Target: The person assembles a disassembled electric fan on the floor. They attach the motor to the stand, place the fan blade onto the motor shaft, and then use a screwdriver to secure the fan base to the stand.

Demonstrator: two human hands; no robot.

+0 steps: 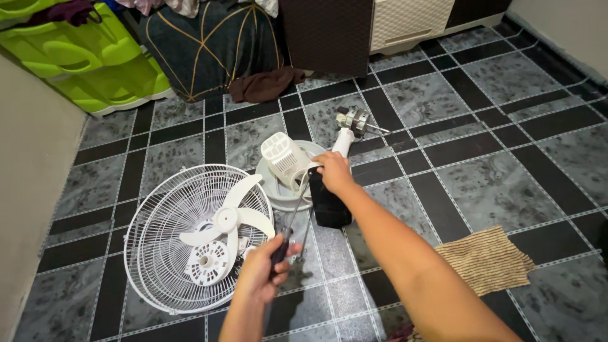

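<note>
My left hand [263,269] grips the dark handle of a long screwdriver [292,215] whose shaft points up toward a black box-shaped fan part [329,206]. My right hand [334,171] rests on the top of that black part, next to a white slotted motor cover [283,158] lying on a round white fan base [278,190]. A white fan neck with a bare metal motor [352,120] lies just beyond my right hand. To the left, a white wire fan grille [171,240] lies flat with a white fan blade [228,218] on it.
A beige striped cloth [484,259] lies on the dark tiled floor at the right. At the back stand green plastic drawers [88,60], a dark patterned bag [209,44], a brown rag [263,83] and a dark cabinet [326,31]. A wall [28,164] runs along the left.
</note>
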